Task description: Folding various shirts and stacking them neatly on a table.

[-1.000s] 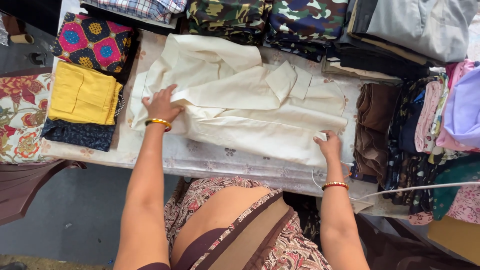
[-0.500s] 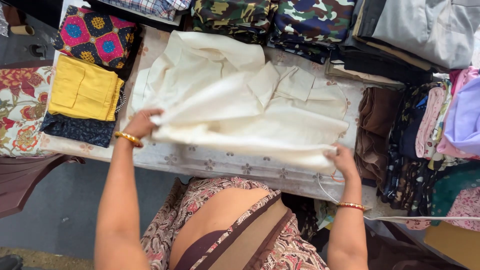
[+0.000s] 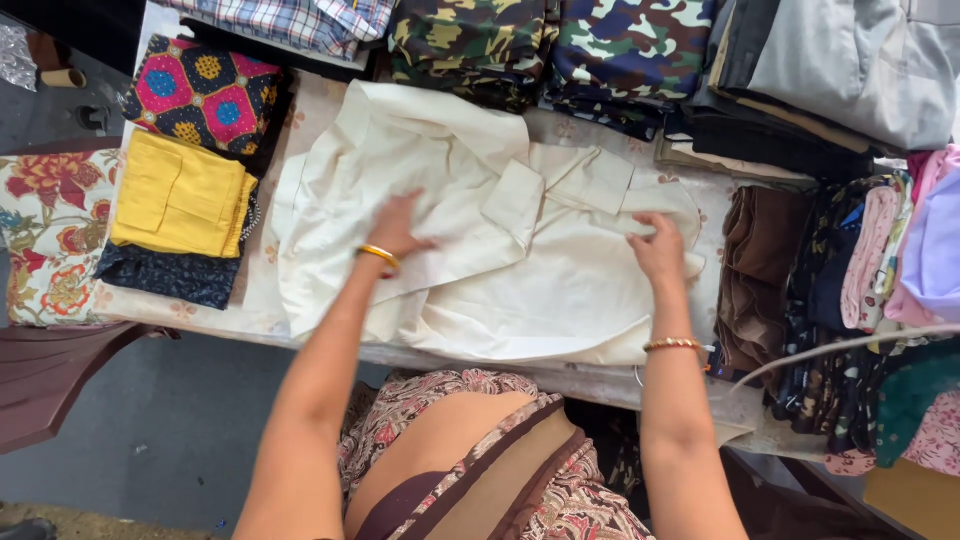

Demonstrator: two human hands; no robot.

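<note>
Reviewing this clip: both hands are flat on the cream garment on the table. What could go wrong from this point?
1. The cream garment has its near hem close to the table edge; a pull by the left hand or right hand might drag it off.
2. The garment's left side lies close to the yellow folded cloth; a sweep outward could knock that stack askew.

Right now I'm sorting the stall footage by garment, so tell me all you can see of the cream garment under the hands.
The cream garment looks like plain woven cotton, creased and partly folded, with flaps overlapping near its middle. It lies flat across the patterned table cover, its near edge curving close to the table's front. The left hand presses flat on its left half; the right hand rests on its right part. Stacked fabrics surround it.
</note>
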